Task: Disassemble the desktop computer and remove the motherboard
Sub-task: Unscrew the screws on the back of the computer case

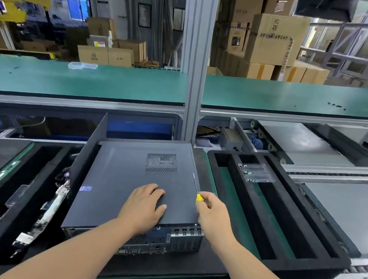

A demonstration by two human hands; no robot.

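A dark grey desktop computer case (126, 178) lies flat on the workstation in front of me, its rear ports facing me and a vent grille on its side panel. My left hand (143, 206) rests flat on the near part of that panel, fingers spread. At the case's right edge, my right hand (212, 215) is closed around a yellow-handled screwdriver (197, 191), whose thin shaft points away from me along the panel's edge. The inside of the case and the motherboard are hidden.
A black foam tray (268, 223) with long slots sits to the right, holding a clear plastic box (256, 172). Another black tray (6, 198) on the left holds cables and small parts. A green shelf (81, 79) and a metal post (195, 70) stand behind.
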